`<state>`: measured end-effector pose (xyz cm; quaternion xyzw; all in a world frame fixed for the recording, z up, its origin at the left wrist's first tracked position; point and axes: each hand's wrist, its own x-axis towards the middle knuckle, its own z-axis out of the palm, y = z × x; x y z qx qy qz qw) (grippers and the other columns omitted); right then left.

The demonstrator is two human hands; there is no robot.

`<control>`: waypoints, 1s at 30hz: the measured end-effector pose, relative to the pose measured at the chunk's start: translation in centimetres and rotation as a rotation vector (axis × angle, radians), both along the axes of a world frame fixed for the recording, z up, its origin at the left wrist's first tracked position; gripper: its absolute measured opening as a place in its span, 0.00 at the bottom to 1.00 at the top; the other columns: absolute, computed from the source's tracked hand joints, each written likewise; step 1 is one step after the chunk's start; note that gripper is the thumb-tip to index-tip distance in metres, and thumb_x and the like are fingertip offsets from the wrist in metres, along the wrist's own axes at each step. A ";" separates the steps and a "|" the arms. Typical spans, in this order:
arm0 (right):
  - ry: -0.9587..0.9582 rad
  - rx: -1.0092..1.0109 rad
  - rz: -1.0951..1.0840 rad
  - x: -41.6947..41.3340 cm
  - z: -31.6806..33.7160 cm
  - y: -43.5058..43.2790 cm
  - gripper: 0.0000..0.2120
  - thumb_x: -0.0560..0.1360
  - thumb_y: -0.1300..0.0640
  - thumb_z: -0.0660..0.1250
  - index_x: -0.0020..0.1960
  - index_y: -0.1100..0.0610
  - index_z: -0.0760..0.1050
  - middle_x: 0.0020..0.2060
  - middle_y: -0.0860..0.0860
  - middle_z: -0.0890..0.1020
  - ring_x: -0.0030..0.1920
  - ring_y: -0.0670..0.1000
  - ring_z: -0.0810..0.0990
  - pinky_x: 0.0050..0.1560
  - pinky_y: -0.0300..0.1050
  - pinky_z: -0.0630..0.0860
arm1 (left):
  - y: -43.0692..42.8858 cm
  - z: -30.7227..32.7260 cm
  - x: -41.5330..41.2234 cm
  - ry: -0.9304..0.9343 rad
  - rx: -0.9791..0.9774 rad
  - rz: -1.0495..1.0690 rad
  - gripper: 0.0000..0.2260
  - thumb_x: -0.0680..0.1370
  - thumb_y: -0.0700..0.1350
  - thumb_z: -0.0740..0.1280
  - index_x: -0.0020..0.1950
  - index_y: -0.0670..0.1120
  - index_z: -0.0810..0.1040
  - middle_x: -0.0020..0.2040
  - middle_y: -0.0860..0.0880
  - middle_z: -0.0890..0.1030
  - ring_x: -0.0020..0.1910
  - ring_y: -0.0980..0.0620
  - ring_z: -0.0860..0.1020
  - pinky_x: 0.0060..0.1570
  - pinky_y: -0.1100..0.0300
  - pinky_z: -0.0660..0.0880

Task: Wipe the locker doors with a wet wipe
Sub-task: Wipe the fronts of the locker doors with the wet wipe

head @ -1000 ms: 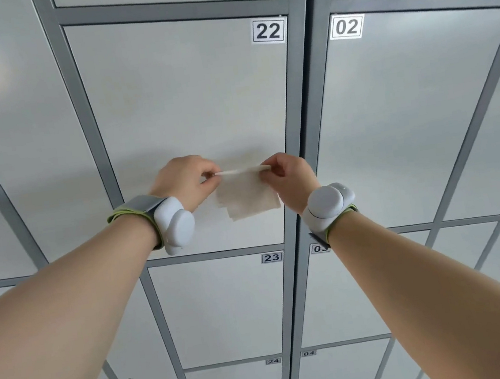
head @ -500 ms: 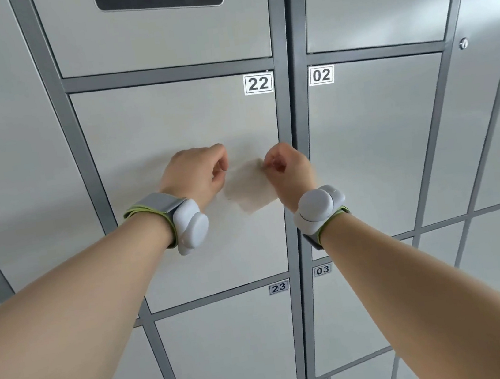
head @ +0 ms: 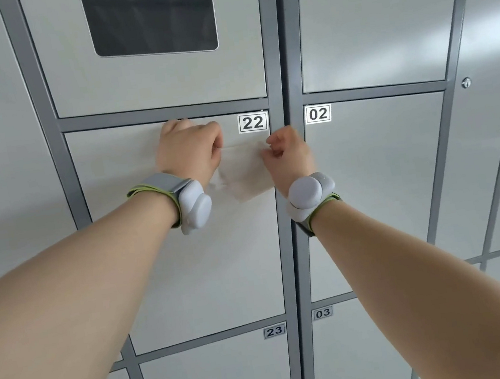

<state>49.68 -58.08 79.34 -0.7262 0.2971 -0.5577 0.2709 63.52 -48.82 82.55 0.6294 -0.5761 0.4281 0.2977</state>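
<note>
- The wet wipe (head: pixel 245 174) is pinched at its top corners by the left hand (head: pixel 189 153) and right hand (head: pixel 289 158), each grip closed.
- It has been raised to the top of locker door 22 (head: pixel 188 262), so wiping can begin.

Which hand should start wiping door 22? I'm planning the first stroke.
Probably the left hand: it sits over door 22 near its top edge, gripping the wipe. The right hand is over the frame post.

A dark screen panel (head: pixel 150 15) sits at twelve o'clock. Number labels 22 (head: pixel 252 122) and 02 (head: pixel 317 114) lie near centre, 23 (head: pixel 274 331) and 03 (head: pixel 322 312) toward six. A keyhole (head: pixel 466 82) shows at two o'clock.
</note>
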 end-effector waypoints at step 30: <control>0.088 -0.763 -0.270 3.6 -2.7 -2.0 0.15 0.71 0.63 0.53 0.44 0.66 0.78 0.48 0.57 0.79 0.44 0.59 0.76 0.46 0.50 0.78 | 1.6 0.1 5.5 -0.329 -0.175 0.052 0.11 0.71 0.47 0.65 0.49 0.41 0.77 0.53 0.43 0.78 0.53 0.44 0.68 0.57 0.50 0.61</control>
